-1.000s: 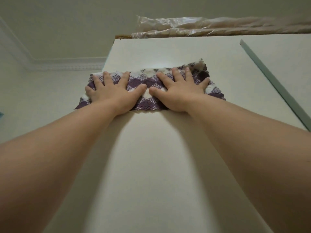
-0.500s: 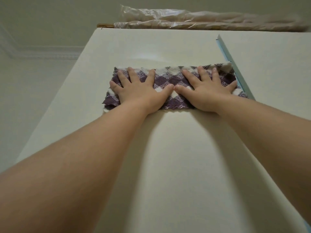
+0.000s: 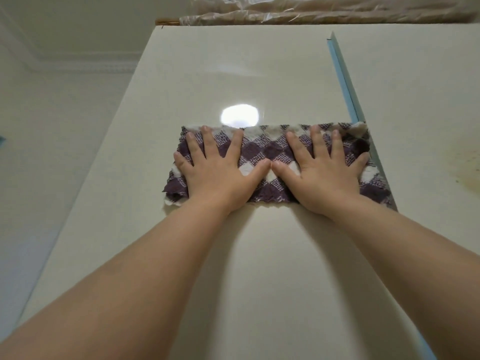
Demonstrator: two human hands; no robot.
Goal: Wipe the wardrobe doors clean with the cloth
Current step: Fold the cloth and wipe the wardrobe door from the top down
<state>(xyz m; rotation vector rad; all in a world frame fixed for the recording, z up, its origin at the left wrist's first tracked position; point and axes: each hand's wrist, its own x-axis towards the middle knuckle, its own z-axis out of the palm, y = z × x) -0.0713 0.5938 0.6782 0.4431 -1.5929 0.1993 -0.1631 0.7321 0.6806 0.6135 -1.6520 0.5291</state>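
Note:
A purple and white checked cloth (image 3: 270,149) lies spread flat against the cream wardrobe door (image 3: 233,74), well below its top edge. My left hand (image 3: 215,172) presses flat on the cloth's left half, fingers spread. On the right half my right hand (image 3: 324,178) presses the same way, and the two thumbs almost touch. The cloth's right end reaches the blue edge strip (image 3: 342,81) between this door and the neighbouring door (image 3: 415,100). A bright glare spot (image 3: 239,116) sits just above the cloth.
A plastic-wrapped bundle (image 3: 311,11) lies on top of the wardrobe. The right-hand door carries a yellowish stain (image 3: 467,175) near the frame's edge. To the left are the pale wall and a ceiling cornice (image 3: 78,66).
Both hands have slid the cloth from the door's left edge across to the blue strip and then lower down the door. The glare spot now shows above the cloth.

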